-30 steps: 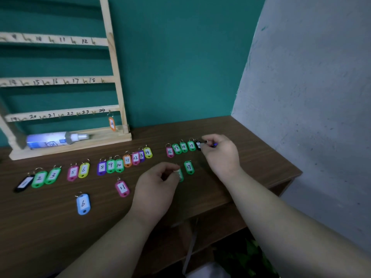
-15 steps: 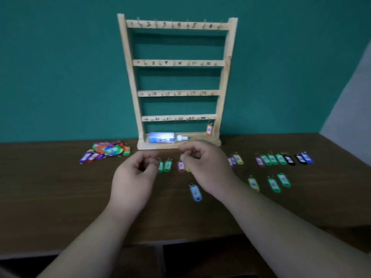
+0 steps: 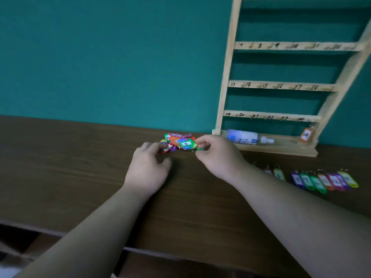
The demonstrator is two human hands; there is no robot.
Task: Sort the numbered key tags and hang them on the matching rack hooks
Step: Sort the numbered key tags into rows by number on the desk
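Desk (image 3: pixel 80 167), teal wall (image 3: pixel 100 57): I've shifted hands from sorted row (image 3: pixel 321 180) to unsorted pile (image 3: pixel 178 141) ahead; right hand (image 3: pixel 216 157) pinches green tag (image 3: pixel 200 149), left hand (image 3: pixel 147 169) grip unclear; sorting continues.

The wooden rack (image 3: pixel 281 86) stands upright in the upper right of the frame, its rails numbered; one orange tag (image 3: pixel 305 135) hangs below the right end of the lowest rail. Just left of its foot, a jumbled heap of bright key tags (image 3: pixel 178 143) lies on the table (image 3: pixel 80 157). A small green tag (image 3: pixel 200 149) at the heap's right edge is pinched by the right hand (image 3: pixel 218 157). At lower right a row of tags (image 3: pixel 325 180) lies side by side, rings pointing away
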